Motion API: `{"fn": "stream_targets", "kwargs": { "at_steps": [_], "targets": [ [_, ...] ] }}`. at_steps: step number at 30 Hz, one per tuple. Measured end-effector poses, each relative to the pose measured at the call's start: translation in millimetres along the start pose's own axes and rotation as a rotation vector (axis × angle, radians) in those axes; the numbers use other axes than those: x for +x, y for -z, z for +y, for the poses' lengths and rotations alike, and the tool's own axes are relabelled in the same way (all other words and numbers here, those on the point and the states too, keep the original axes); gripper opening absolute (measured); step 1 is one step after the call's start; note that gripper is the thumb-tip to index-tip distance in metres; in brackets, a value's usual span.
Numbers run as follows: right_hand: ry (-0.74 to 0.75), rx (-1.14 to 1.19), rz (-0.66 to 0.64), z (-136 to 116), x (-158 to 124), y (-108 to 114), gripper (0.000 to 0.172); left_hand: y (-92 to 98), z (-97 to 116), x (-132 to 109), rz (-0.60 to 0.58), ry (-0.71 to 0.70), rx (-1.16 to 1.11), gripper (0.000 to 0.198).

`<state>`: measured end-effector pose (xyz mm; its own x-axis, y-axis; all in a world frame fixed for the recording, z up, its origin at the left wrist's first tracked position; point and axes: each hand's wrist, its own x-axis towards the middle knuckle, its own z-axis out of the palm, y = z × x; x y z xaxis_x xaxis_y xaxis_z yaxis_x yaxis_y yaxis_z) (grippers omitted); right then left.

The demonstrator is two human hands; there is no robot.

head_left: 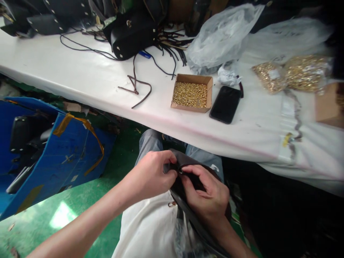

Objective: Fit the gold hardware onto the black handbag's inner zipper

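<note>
Dark brown leather, a curved bag piece [189, 161], lies in my lap below the counter's edge, over a white cloth [147, 225] that covers my knees. My left hand [150, 175] has its grip pressed together on the near edge of the leather, thumb against forefinger. My right hand [206, 195] meets it from the other side, fingertips pinching the same spot. A small bright fitting [179, 172] shows just between the two pinches, but it is too small for me to tell what it is. A metal ring [172, 204] hangs at the strap lower down.

I judge the work to be in mid-step. The fitting is at the edge, both hands are on it, and I can't see whether it is seated.

On the white counter [80, 71] straight ahead stands an open cardboard box [192, 94], well filled with gold studs. A black phone [225, 104] lies just beside it. To the right are clear packets of gold hardware [292, 73], and a crumpled plastic bag [223, 36] lies behind. A loose brown lace [135, 87] lies left of the box, and a studded black bag [131, 34] with trailing cords sits further back. A blue bin [53, 150] stands on the green floor [61, 215] to my left.
</note>
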<state>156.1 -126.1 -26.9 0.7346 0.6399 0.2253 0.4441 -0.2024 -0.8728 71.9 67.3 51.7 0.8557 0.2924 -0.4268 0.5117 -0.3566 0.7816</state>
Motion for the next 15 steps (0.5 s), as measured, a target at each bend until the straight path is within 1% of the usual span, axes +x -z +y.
{"fn": "stream_targets", "kwargs": {
  "at_steps": [3,6,7,8,10,11,12,13,15],
  "targets": [
    [0.047,-0.001,-0.025,3,1,-2,0.017,6.6,-3,7,-0.073,-0.016,0.051,0.016],
    [0.055,0.034,-0.065,7,3,-4,0.020,4.2,-10,14,-0.079,0.000,0.063,0.017],
    [0.062,0.047,-0.075,9,4,-5,0.021,3.0,-12,16,-0.065,0.019,0.041,0.022],
    [0.083,0.061,-0.087,10,6,-5,0.022,2.1,-15,17,-0.058,0.044,0.022,0.034],
    [0.124,0.102,-0.128,14,8,-6,0.023,1.9,-18,18,-0.069,0.095,0.009,0.064],
    [0.135,0.126,-0.157,15,10,-6,0.023,2.5,-19,18,-0.083,0.104,0.015,0.074],
    [0.136,0.148,-0.189,17,11,-7,0.024,3.5,-20,18,-0.099,0.094,0.036,0.075],
    [0.125,0.169,-0.219,18,11,-7,0.026,4.7,-21,18,-0.109,0.068,0.064,0.068],
    [0.102,0.204,-0.259,21,12,-10,0.029,7.3,-22,17,-0.121,-0.002,0.112,0.044]
  ]
}}
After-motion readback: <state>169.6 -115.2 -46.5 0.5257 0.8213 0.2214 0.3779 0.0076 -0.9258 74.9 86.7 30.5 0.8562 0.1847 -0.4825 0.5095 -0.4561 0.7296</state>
